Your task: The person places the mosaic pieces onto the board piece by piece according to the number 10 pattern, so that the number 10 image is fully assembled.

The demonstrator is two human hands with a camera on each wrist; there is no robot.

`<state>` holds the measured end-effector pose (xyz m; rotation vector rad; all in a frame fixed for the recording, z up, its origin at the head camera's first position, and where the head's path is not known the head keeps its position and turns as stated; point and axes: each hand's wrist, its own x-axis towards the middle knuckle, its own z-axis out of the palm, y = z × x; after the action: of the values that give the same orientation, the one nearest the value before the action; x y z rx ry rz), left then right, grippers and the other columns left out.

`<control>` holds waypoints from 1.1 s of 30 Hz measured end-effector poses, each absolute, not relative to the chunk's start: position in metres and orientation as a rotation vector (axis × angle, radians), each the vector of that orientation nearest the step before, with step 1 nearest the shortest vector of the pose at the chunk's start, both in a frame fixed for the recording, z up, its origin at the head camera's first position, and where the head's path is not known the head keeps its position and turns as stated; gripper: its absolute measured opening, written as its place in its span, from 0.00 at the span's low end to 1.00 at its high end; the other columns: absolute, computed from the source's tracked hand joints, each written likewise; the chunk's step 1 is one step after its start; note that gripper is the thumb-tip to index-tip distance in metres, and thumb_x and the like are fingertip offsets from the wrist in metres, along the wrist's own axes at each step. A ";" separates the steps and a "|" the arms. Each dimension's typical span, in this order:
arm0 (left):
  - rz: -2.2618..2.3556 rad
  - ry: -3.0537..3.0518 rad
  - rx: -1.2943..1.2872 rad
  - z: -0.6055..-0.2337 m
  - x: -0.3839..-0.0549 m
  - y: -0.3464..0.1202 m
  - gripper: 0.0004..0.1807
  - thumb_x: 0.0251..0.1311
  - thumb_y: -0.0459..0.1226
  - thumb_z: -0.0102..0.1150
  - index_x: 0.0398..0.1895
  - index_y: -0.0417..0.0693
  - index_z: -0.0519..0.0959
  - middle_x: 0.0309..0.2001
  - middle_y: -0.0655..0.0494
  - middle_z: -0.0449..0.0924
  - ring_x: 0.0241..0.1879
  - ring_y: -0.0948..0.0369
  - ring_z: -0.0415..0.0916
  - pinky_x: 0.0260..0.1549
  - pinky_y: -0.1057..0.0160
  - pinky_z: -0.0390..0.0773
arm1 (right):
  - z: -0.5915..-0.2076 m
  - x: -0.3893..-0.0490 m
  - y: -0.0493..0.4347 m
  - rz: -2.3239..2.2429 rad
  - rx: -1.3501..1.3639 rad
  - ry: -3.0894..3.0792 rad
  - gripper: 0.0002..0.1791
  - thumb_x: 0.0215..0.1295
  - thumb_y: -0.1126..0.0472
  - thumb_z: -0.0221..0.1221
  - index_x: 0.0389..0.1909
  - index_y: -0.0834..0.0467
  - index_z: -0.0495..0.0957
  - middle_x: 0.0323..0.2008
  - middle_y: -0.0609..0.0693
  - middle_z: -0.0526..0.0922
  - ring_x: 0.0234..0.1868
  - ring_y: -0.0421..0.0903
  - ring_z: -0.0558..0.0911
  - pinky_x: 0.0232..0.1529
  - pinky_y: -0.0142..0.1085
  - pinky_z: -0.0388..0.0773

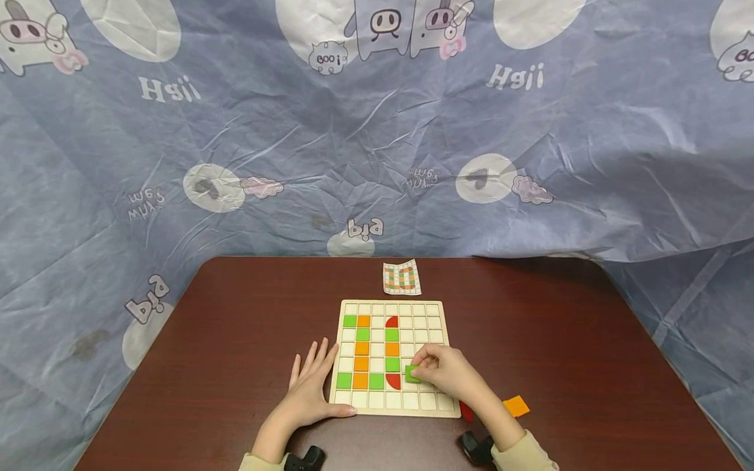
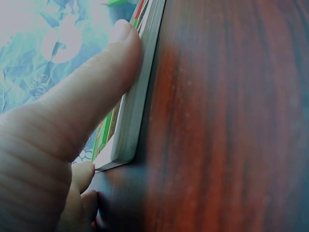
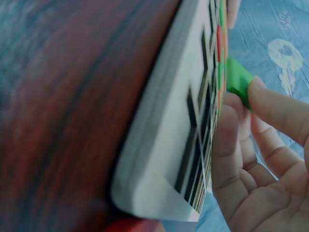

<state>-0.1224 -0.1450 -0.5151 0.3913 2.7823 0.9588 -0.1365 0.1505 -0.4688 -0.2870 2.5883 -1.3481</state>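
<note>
Left hand (image 1: 310, 386) lies flat on the table (image 1: 224, 340), fingers straight, thumb pressed along the board's (image 1: 432, 407) near-left edge. Board sits near the table's front edge, partly filled with green, orange and red tiles. Right hand (image 1: 446, 370) pinches a green tile (image 1: 412, 374) over the board's lower right cells. Orange tile (image 1: 516, 405) lies loose right of the board; pattern card (image 1: 402, 277) by the far edge.

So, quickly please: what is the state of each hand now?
Left hand: open, fingers straight, resting flat on the table, thumb against the grid board edge.
Right hand: fingers pinch a green tile over the board.
</note>
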 end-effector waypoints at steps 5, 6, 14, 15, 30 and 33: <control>0.972 2.780 0.390 -0.515 -0.122 -0.145 0.70 0.33 0.63 0.78 0.79 0.49 0.50 0.80 0.44 0.42 0.79 0.44 0.34 0.72 0.36 0.30 | -0.471 -0.135 0.145 -1.259 -0.280 2.637 0.06 0.54 0.64 0.70 0.26 0.55 0.81 0.21 0.43 0.78 0.23 0.39 0.74 0.25 0.28 0.71; 0.975 2.780 0.391 -0.514 -0.122 -0.145 0.70 0.33 0.63 0.78 0.79 0.49 0.50 0.79 0.44 0.43 0.79 0.44 0.34 0.72 0.36 0.30 | -0.471 -0.135 0.144 -1.251 -0.281 2.643 0.06 0.54 0.64 0.70 0.26 0.55 0.80 0.21 0.43 0.78 0.23 0.39 0.74 0.25 0.28 0.71; 0.969 2.780 0.387 -0.514 -0.122 -0.145 0.70 0.33 0.63 0.78 0.79 0.50 0.50 0.80 0.44 0.42 0.79 0.44 0.34 0.72 0.36 0.31 | -0.474 -0.134 0.143 -1.194 -0.340 2.681 0.07 0.54 0.64 0.70 0.25 0.54 0.80 0.21 0.42 0.78 0.24 0.37 0.75 0.26 0.28 0.72; 0.968 2.779 0.387 -0.514 -0.122 -0.145 0.70 0.33 0.63 0.78 0.79 0.50 0.50 0.80 0.44 0.42 0.79 0.44 0.34 0.72 0.36 0.30 | -0.475 -0.134 0.142 -1.179 -0.351 2.696 0.07 0.54 0.64 0.70 0.25 0.54 0.80 0.21 0.42 0.78 0.24 0.37 0.74 0.26 0.27 0.72; 0.969 2.782 0.384 -0.514 -0.122 -0.145 0.70 0.33 0.62 0.78 0.79 0.50 0.50 0.80 0.45 0.43 0.79 0.44 0.34 0.71 0.36 0.30 | -0.471 -0.130 0.137 -1.086 -0.366 2.853 0.10 0.52 0.65 0.72 0.21 0.52 0.79 0.22 0.41 0.74 0.24 0.33 0.70 0.27 0.26 0.69; 0.968 2.780 0.383 -0.515 -0.123 -0.145 0.70 0.33 0.63 0.78 0.79 0.50 0.50 0.80 0.45 0.42 0.79 0.44 0.34 0.71 0.36 0.30 | -0.466 -0.133 0.145 -1.154 -0.237 2.800 0.07 0.58 0.61 0.69 0.24 0.52 0.81 0.23 0.42 0.76 0.24 0.36 0.72 0.28 0.27 0.70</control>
<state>-0.1225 -0.1451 -0.5147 0.3827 2.7798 0.9677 -0.1330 0.1454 -0.4660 -0.2370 2.7999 -1.1538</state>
